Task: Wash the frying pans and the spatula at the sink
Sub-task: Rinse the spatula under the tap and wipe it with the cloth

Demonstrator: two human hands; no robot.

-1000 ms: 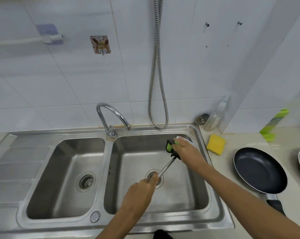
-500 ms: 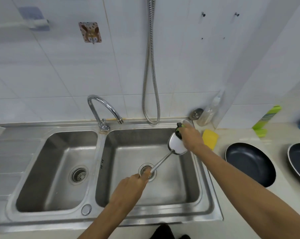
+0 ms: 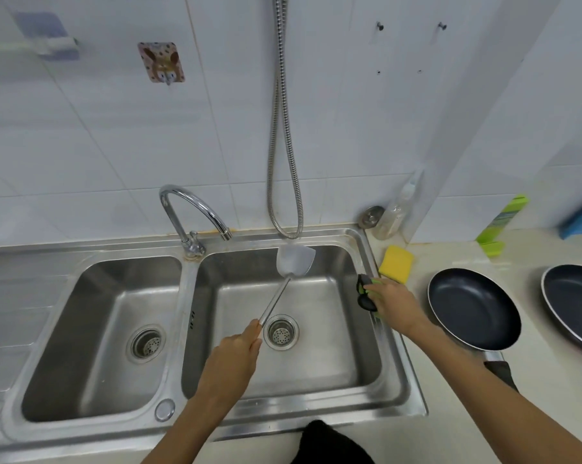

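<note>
My left hand (image 3: 231, 358) grips the handle of a metal spatula (image 3: 291, 266), whose blade points up and away over the right basin (image 3: 346, 333) of the steel sink. My right hand (image 3: 395, 301) rests at the basin's right rim, closed on a green and black scrubbing cloth (image 3: 365, 291). It is apart from the spatula blade. A dark frying pan (image 3: 473, 308) lies on the counter right of the sink, its handle partly under my right forearm. A second dark frying pan (image 3: 574, 303) lies further right, cut by the frame edge.
A curved tap (image 3: 191, 212) stands between the two basins, and a metal hose (image 3: 284, 145) hangs above the right one. A yellow sponge (image 3: 396, 262) and a soap bottle (image 3: 395, 216) sit by the sink's back right corner. The left basin (image 3: 98, 329) holds nothing.
My right hand with the cloth has come off the spatula blade and moved right to the basin's rim. The bare blade now tilts up toward the tap side.
</note>
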